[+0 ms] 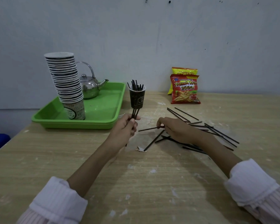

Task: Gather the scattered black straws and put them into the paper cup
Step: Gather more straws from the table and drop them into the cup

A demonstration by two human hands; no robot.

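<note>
A dark paper cup (137,98) stands on the wooden table (71,151) with several black straws sticking up out of it. Just in front of the cup, my left hand (125,128) grips a small bundle of black straws (135,113) held nearly upright. My right hand (176,129) lies low over the table and pinches one black straw (146,129) at its right end. Several more black straws (217,131) lie scattered on the table under and to the right of that hand.
A green tray (103,110) at the left carries a tall stack of paper cups (66,83) and a metal teapot (89,86). Two snack bags (184,88) lean on the wall behind. A torn paper scrap (141,149) lies near the straws.
</note>
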